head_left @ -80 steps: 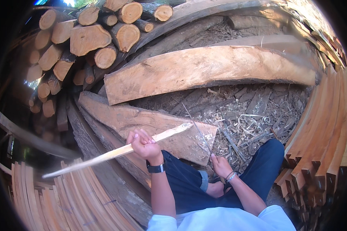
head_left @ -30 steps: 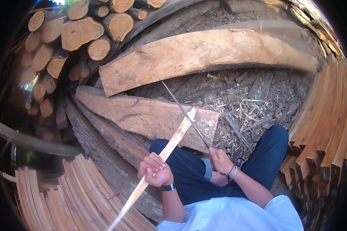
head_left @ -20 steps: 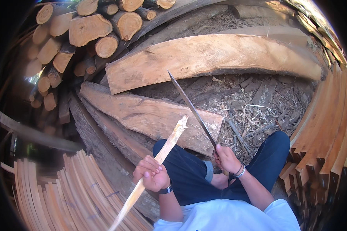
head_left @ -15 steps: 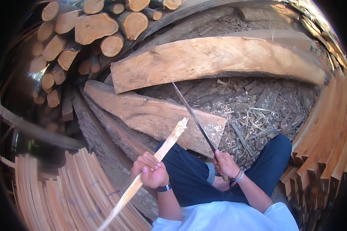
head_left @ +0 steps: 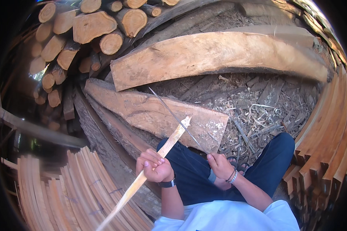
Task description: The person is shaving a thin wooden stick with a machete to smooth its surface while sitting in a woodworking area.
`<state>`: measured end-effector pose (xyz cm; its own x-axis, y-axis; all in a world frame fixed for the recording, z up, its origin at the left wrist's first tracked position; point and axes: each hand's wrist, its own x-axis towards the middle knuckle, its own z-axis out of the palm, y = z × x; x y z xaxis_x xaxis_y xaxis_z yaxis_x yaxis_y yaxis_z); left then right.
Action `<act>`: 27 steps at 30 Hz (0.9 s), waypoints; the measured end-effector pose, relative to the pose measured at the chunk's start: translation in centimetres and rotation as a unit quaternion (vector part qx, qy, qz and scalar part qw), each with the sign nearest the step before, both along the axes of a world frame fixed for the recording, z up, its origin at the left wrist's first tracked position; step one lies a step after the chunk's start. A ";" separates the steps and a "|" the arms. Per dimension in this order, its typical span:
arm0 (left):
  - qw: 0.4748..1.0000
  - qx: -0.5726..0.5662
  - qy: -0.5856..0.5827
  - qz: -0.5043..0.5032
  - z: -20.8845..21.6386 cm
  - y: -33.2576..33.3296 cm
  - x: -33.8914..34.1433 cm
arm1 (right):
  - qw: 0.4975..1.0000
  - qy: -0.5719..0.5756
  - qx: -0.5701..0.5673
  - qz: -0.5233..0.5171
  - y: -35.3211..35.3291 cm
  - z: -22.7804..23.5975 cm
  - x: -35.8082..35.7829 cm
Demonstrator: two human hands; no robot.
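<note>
My left hand (head_left: pixel 155 166) is closed around a long pale strip of wood (head_left: pixel 133 188), which slants from the lower left up toward the middle. The strip's upper end is rough and splintered. My right hand (head_left: pixel 220 165) grips the handle end of a long-bladed knife (head_left: pixel 169 109), its handle hidden in my fingers. The thin blade points up and to the left and passes across the strip near its rough end; whether the two touch I cannot tell. Beneath them lies a flat wooden slab (head_left: pixel 150 111) with pale shavings on its right end.
A broad curved slab (head_left: pixel 216 54) lies farther off. Cut logs (head_left: pixel 94 27) are stacked at the far left. Thin slats (head_left: pixel 81 188) stand at the near left, and reddish boards (head_left: pixel 322 131) at the right. Shavings (head_left: pixel 254 104) litter the ground.
The knife blade has swung left and turned edge-on, now crossing the strip near its upper end. My right hand has rotated with it. The strip and my left hand shifted slightly right.
</note>
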<state>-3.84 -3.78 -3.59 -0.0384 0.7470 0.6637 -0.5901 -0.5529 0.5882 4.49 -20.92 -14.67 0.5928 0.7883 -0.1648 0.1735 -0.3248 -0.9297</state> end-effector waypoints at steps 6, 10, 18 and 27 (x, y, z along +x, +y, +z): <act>0.999 -0.031 -0.022 0.015 -0.7 0.6 -1.1 | 0.995 0.062 -0.065 -0.030 -0.9 -4.9 1.1; 0.999 -0.026 -0.014 0.030 -1.1 0.0 -1.3 | 0.997 0.073 0.037 0.006 -1.1 1.3 2.5; 1.000 0.023 0.008 0.008 -1.6 -1.4 -1.2 | 0.998 0.060 -0.022 0.016 0.5 -4.4 0.5; 1.000 -0.002 0.005 0.011 -1.8 -1.4 -2.1 | 0.996 0.080 0.034 0.034 0.4 1.1 1.6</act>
<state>-5.96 -5.23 -5.39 -0.0486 0.7489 0.6609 -0.5716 -0.5635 0.5965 6.08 -20.49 -13.54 0.5075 0.8389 -0.1965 0.0415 -0.2517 -0.9669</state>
